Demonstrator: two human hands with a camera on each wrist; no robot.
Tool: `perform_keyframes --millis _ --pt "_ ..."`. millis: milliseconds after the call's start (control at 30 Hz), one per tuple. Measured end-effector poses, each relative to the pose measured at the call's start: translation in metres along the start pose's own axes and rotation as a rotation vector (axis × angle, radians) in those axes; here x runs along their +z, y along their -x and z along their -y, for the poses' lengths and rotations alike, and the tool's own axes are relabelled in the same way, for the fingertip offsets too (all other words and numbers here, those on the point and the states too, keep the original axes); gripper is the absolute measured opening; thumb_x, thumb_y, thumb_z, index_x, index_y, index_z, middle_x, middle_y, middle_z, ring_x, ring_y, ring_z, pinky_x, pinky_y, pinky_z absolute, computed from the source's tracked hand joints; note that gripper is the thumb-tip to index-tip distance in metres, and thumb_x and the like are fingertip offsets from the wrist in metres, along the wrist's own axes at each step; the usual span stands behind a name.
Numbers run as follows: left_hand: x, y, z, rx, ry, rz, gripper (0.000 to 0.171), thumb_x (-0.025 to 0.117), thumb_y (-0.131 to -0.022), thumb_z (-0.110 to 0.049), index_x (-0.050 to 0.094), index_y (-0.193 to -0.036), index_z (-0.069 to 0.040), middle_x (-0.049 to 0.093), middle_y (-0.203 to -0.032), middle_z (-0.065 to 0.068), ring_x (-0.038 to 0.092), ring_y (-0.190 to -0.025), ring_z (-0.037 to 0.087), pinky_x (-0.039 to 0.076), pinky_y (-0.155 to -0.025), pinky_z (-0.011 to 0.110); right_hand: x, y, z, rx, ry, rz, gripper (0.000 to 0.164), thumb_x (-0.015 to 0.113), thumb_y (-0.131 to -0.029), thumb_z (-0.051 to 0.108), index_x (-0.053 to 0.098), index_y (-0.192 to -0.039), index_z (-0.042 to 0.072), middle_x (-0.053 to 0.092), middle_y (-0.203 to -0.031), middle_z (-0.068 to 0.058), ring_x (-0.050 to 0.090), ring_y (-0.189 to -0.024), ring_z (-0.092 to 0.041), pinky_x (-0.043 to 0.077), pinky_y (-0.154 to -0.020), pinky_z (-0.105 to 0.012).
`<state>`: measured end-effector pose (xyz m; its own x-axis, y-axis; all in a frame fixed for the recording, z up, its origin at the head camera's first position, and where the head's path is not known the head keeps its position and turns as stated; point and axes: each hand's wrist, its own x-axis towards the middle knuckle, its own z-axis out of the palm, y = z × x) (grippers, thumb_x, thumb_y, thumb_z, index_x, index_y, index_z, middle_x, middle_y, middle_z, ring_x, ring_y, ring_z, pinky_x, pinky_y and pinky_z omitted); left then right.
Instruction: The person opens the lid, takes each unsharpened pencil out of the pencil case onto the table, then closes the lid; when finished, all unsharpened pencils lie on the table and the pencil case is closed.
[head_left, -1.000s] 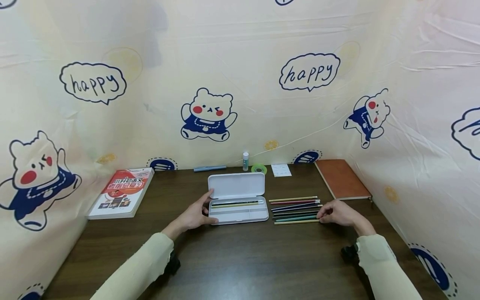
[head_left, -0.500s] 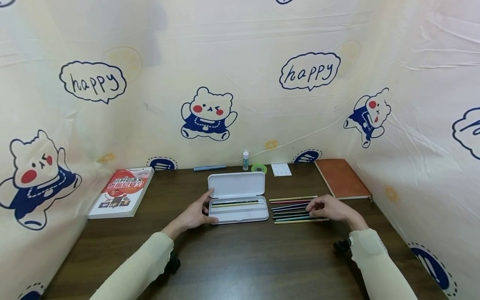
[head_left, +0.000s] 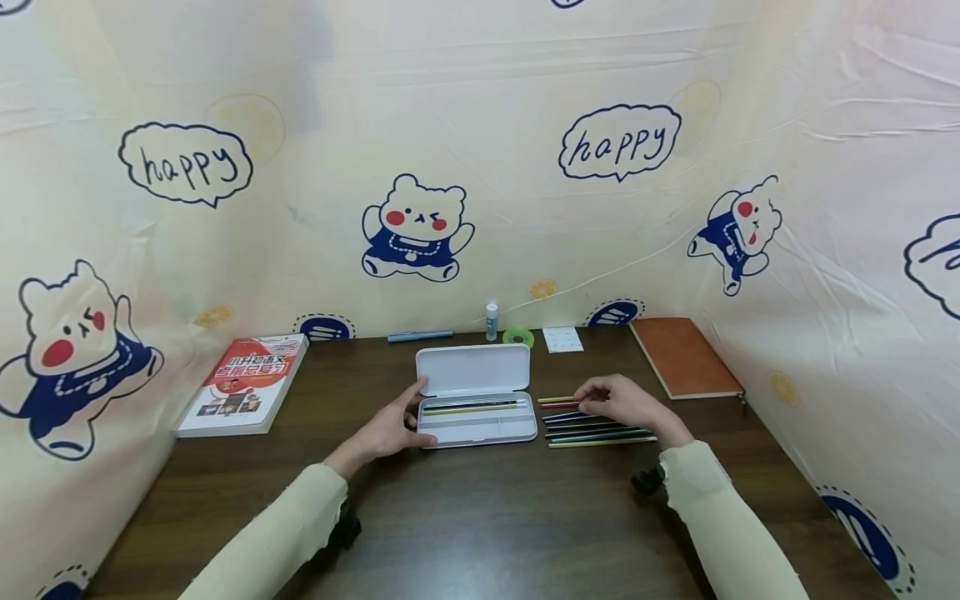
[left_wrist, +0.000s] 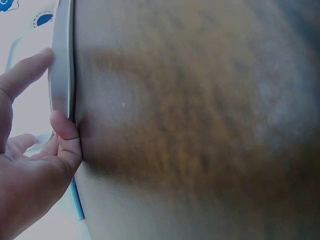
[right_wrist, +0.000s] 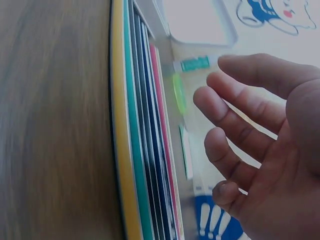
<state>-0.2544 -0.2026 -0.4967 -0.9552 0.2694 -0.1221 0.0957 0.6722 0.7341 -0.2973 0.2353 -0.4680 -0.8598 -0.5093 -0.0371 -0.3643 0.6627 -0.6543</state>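
Note:
My left hand [head_left: 392, 427] holds the left end of an opened white pencil case [head_left: 480, 432], thumb at its front corner and fingers at the back by the raised lid [head_left: 472, 371]. In the left wrist view the hand [left_wrist: 37, 155] touches the case's side wall [left_wrist: 61, 75]. A few pencils [head_left: 472, 408] lie in the case's rear compartment. Right of it, several pencils [head_left: 592, 432] form a loose row. My right hand [head_left: 622, 402] hovers over the row near the red pencil [head_left: 558, 405]. The right wrist view shows its loosely bent fingers [right_wrist: 215, 107] holding nothing.
Behind the case stand a glue stick [head_left: 491, 322], a green tape roll [head_left: 518, 336] and a white paper [head_left: 562, 340]. A blue pen [head_left: 420, 337] lies back left. A book [head_left: 243, 387] is at left, a brown notebook [head_left: 686, 358] at right.
My right hand has moved left and away from me, from the nearest yellow pencil's right end to above the far pencils. That yellow pencil stays on the table. The left hand keeps its place.

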Motion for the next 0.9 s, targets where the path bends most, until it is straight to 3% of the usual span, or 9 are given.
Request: perform_keyframes --millis 567,900 --pt "0.001 0.000 0.000 -0.010 0.010 -0.003 0.109 0.087 -0.078 -0.027 0.015 -0.161 -0.024 0.049 -0.146 0.013 0.052 -0.095 0.018 0.042 -0.082 0.031 0.035 -0.045 0.046 -0.079 0.011 0.025 0.022 0.067 -0.095 0.020 0.072 -0.114 0.010 0.071 -0.099 0.001 0.058 -0.085 -0.013 0.048 -0.076 -0.029" --pt "0.001 -0.002 -0.001 -0.013 0.002 -0.006 0.110 0.087 -0.078 -0.028 0.015 -0.161 -0.024 0.050 -0.146 0.013 0.051 -0.095 0.018 0.042 -0.082 0.031 0.050 -0.058 0.051 -0.113 0.053 0.062 0.022 0.067 -0.096 0.019 0.072 -0.114 0.008 0.074 -0.106 -0.002 0.059 -0.086 -0.011 0.050 -0.078 -0.029"
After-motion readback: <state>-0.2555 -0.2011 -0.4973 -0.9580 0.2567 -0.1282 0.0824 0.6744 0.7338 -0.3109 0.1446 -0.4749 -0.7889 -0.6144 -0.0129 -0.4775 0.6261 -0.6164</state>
